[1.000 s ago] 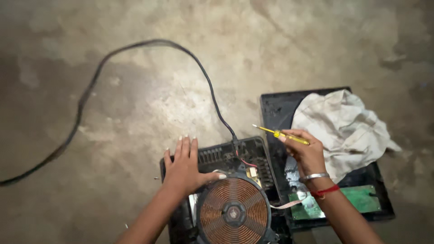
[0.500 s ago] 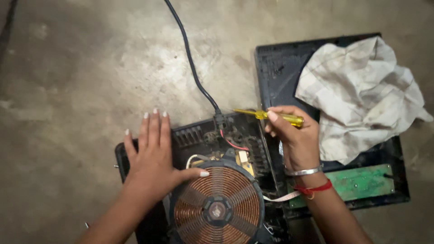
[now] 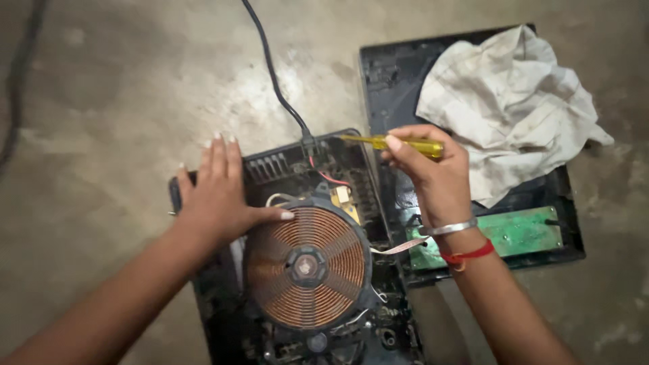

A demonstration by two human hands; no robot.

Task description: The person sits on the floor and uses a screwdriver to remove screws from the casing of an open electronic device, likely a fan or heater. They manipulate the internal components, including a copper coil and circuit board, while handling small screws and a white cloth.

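Two hands worked over an opened cooker [image 3: 297,176] lying on the floor [image 3: 122,101]. The left hand [image 3: 216,196] lay flat and released, fingers stretched together and pointing away from the person, palm pressed on the cooker's left rear corner, with the thumb reaching right to touch the edge of the copper coil [image 3: 307,267]. The right hand [image 3: 433,176] was clenched around the yellow handle of a screwdriver [image 3: 389,142], thumb on top. The shaft ran left from the fist, and its tip sat at the cooker's rear edge, just beside the spot where the black cord [image 3: 274,74] entered the casing.

Much of the handle was buried in the fist, and whether the tip actually touched a screw could not be made out. The cooker's front end was cut off by the bottom edge of the view, and the parts under the coil were too dark to tell apart. Both forearms ran out of view.

The coil lay between the two wrists, nearer the person than either hand. Just right of the cooker lay a black panel [image 3: 392,67], the right hand hovering over its left edge; a crumpled white cloth [image 3: 514,101] covered its far part and a green board [image 3: 520,233] lay at its near edge, beside the right wrist.
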